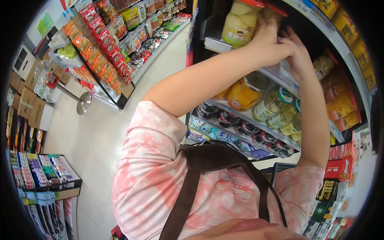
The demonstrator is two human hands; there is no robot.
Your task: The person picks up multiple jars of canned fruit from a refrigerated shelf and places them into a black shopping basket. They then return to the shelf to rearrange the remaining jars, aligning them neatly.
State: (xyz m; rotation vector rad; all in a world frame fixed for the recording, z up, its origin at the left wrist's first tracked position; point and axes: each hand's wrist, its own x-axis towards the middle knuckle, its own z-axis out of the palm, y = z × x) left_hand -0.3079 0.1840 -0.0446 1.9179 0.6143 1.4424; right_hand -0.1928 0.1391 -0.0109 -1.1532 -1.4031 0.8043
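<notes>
My left hand (268,40) reaches up to the upper shelf, its fingers against a red-lidded glass jar (274,13) partly hidden behind them. Close beside it is my right hand (295,52), fingers apart and raised, overlapped by the left hand near the thumb. No object shows in the right hand, though its palm is partly covered. Just left of the left hand stands another red-lidded jar (241,21) of pale fruit, near the price-strip edge (217,45) of the shelf.
Below are a jar of orange fruit (247,90), green-lidded bottles (273,103), dark-lidded jars (228,118) and soft packs (223,135). More jars (339,90) fill the right-hand shelf. A snack rack (99,57), a metal-based stand (82,103) and a low display (54,171) stand left.
</notes>
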